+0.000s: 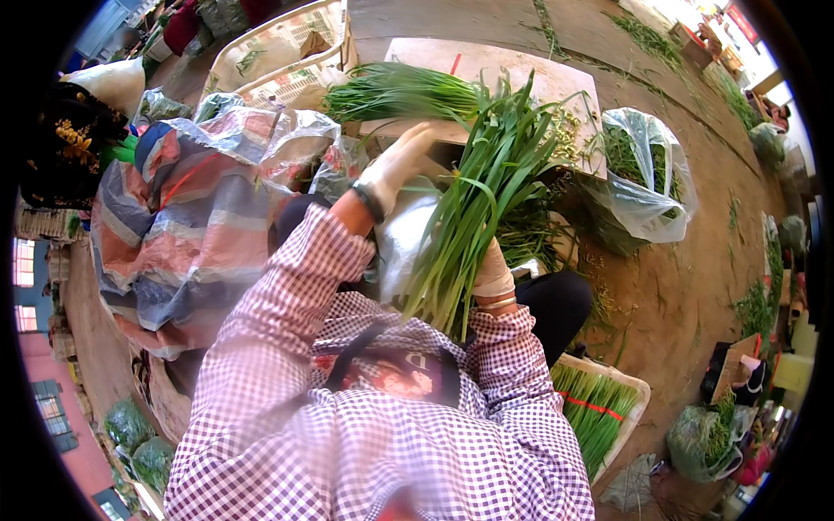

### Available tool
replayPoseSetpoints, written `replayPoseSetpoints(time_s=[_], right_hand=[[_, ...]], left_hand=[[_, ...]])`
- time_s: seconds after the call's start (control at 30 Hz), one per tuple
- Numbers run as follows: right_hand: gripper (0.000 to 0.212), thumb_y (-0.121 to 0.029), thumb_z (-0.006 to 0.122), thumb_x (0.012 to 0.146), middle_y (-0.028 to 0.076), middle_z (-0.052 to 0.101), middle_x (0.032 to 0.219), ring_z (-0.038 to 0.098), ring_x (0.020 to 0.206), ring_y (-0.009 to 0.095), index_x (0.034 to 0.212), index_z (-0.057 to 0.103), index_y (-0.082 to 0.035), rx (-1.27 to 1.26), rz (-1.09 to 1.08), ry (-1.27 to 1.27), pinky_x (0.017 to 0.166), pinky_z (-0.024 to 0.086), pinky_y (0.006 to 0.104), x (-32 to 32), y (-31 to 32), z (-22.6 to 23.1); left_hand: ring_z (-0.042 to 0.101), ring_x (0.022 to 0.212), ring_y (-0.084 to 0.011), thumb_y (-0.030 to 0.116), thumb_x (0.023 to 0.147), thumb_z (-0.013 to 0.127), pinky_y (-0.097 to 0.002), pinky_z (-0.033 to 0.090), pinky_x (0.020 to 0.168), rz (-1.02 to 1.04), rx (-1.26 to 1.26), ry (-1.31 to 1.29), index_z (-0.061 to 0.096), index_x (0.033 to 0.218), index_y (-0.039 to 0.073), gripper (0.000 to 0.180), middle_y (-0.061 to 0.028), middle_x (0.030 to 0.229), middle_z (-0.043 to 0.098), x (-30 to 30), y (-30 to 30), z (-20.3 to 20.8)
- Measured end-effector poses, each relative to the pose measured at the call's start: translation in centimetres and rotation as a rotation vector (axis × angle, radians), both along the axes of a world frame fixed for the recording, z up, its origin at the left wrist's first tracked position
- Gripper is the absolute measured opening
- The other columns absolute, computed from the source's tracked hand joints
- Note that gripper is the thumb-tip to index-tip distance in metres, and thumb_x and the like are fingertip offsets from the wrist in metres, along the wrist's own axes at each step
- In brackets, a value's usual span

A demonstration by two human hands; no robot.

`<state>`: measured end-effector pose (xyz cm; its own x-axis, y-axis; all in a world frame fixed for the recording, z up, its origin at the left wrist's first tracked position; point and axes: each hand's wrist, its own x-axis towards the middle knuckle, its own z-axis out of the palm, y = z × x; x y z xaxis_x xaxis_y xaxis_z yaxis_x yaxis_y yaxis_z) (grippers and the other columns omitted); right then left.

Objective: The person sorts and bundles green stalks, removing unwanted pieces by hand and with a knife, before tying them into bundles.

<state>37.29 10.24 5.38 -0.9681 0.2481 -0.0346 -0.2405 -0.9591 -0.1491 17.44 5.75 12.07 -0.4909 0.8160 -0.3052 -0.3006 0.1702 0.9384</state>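
A large bunch of garlic chives, with long flat green leaves, slants across my lap up to the low table. My right hand, in a pale glove, is closed on its lower right side; leaves hide most of the fingers. To the left of the bunch, my left hand, also gloved and slightly blurred, is raised with its fingers stretched out and nothing visible in it. Another green bundle of thinner stalks lies beyond it along the table's left edge. White plastic shows beneath, between my arms.
The low pale table bears small yellowish scraps. Right of it stands a clear plastic bag of greens. A striped woven sheet bulges at left, below a cream crate. Banded green stalks fill a box by my right hip.
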Motion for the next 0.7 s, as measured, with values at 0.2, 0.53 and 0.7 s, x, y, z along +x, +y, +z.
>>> replayPoseSetpoints(time_s=[0.2,0.53,0.7], right_hand=[[0.045,-0.033,0.073,0.085,0.012,0.067,0.109,0.066,0.095,0.022,0.116,0.063,-0.002,0.054,-0.119,-0.196,0.083,0.057,0.0368,0.3,1.4,0.5],[0.053,-0.046,0.063,0.091,0.004,0.065,0.102,0.062,0.087,0.014,0.119,0.058,-0.002,0.466,-0.337,-0.51,0.077,0.052,0.0283,-0.2,2.4,2.4],[0.048,-0.045,0.066,0.089,0.0,0.062,0.093,0.057,0.078,0.01,0.112,0.061,-0.003,0.58,-0.218,-0.584,0.065,0.047,0.0251,1.9,5.0,-2.7]], left_hand=[[0.041,0.127,-0.0178,0.039,0.084,0.071,-0.0349,0.031,0.107,-0.419,-0.022,-0.094,0.037,0.145,0.008,0.076,-0.0067,0.138,0.046,5.4,-4.0,-5.8],[0.053,0.11,-0.015,0.006,0.072,0.078,-0.0314,0.046,0.093,-0.357,0.086,-0.088,0.042,0.137,0.001,0.075,-0.0073,0.12,0.057,8.9,-2.4,-7.9],[0.059,0.098,-0.0134,0.012,0.072,0.077,-0.0278,0.047,0.088,-0.242,0.007,-0.077,0.057,0.121,0.001,0.054,-0.0024,0.108,0.063,9.2,-2.3,-7.3]])
